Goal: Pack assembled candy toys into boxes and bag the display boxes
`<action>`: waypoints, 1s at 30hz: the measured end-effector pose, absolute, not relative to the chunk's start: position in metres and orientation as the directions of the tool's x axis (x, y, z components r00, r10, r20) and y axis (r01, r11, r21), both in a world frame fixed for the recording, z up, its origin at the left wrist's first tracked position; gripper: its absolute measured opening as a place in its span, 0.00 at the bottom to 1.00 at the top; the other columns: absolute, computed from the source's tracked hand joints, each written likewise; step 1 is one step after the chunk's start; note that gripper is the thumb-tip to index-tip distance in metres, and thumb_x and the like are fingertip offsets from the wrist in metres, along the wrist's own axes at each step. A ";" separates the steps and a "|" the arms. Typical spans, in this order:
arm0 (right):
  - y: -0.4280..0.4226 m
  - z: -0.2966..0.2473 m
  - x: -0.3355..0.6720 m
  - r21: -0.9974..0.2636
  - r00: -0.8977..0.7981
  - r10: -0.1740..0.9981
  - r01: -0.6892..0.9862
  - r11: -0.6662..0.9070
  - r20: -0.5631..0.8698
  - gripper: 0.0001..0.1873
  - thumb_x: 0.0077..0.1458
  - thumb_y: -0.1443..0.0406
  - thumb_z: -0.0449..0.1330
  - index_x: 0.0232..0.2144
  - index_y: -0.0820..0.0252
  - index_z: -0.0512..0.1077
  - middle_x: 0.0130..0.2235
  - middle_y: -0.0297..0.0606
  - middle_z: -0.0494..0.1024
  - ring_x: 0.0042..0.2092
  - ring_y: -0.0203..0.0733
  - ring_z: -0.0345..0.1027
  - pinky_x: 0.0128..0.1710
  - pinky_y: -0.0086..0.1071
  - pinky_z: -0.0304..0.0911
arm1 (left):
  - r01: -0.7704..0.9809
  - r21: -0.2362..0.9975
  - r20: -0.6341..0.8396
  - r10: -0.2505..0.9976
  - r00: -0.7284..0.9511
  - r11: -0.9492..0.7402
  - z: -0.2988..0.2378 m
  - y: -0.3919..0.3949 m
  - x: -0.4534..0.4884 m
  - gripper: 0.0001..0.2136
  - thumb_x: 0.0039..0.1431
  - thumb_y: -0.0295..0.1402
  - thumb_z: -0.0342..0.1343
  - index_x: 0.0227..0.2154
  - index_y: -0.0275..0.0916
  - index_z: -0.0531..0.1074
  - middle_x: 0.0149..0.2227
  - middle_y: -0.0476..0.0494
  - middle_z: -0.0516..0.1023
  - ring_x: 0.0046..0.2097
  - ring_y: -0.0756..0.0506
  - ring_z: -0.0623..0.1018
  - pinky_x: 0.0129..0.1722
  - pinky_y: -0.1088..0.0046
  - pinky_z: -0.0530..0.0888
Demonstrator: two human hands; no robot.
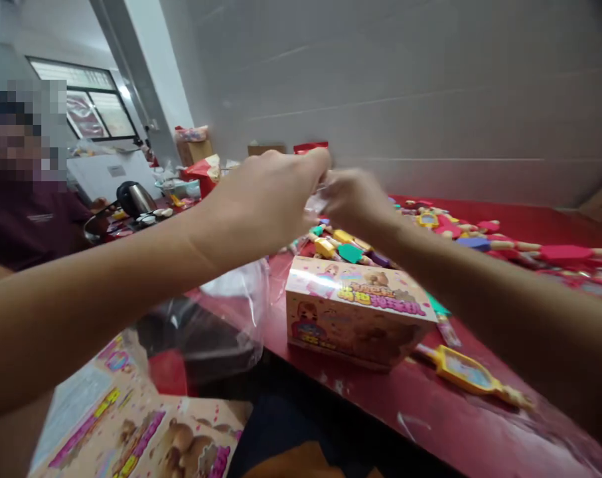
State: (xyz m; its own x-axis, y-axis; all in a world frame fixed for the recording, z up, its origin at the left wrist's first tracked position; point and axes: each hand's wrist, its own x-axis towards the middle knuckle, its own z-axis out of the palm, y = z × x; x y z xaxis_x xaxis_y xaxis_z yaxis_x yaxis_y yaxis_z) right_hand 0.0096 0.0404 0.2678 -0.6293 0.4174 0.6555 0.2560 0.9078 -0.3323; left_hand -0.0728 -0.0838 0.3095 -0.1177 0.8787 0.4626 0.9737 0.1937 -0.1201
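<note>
My left hand (281, 189) and my right hand (358, 202) meet in front of my chest, above a printed cardboard box. Both are closed with fingertips pinched together. Between them shows a small piece of clear plastic (317, 201), blurred, its exact kind unclear. The closed pink-and-tan box (358, 315), with bears and colourful lettering, stands on the red table (360, 392) just below my hands. Beside its right end lies a yellow-framed toy (467, 372) on a stick-like handle. My fingertips are partly hidden behind the knuckles and blurred by motion.
Several colourful toys (350, 252) lie heaped behind the box and along the right. Flat printed cartons (146, 431) are at lower left, near a clear plastic bag (231, 318). A person (26, 219) sits at left, near a kettle (137, 199). A grey wall (405, 99) rises behind.
</note>
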 end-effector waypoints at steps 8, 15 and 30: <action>0.135 0.204 0.132 0.019 -0.393 0.226 0.531 0.847 0.891 0.16 0.62 0.64 0.46 0.30 0.65 0.71 0.41 0.53 0.70 0.52 0.58 0.57 0.56 0.55 0.42 | 0.911 -0.217 0.599 0.785 -0.160 0.351 0.254 -0.004 -0.128 0.17 0.64 0.22 0.33 0.45 0.29 0.67 0.49 0.31 0.65 0.47 0.38 0.71 0.38 0.65 0.69; 0.168 0.099 0.133 -0.301 -0.391 0.464 0.410 0.861 0.795 0.09 0.54 0.63 0.47 0.24 0.58 0.62 0.28 0.44 0.71 0.32 0.47 0.66 0.34 0.41 0.64 | 0.978 -0.149 0.291 0.952 -0.096 0.144 0.159 0.046 -0.148 0.06 0.61 0.29 0.50 0.34 0.33 0.70 0.35 0.44 0.73 0.35 0.49 0.74 0.34 0.71 0.72; 0.135 0.083 0.184 -0.429 -0.597 0.520 0.302 0.851 0.611 0.11 0.54 0.61 0.52 0.30 0.52 0.75 0.29 0.41 0.77 0.28 0.46 0.72 0.25 0.33 0.67 | 0.937 -0.141 0.432 0.832 0.348 -0.318 0.145 -0.032 -0.180 0.13 0.62 0.30 0.43 0.25 0.37 0.70 0.30 0.43 0.76 0.32 0.49 0.74 0.31 0.75 0.68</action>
State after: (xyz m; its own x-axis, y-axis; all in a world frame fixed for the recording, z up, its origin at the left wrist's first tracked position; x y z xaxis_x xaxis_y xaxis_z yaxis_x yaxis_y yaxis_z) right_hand 0.1842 0.1353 0.0834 -0.5968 0.5195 0.6115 0.3018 0.8515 -0.4289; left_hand -0.1801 -0.0321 0.1453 0.3479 0.8323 0.4315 0.9373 -0.3185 -0.1414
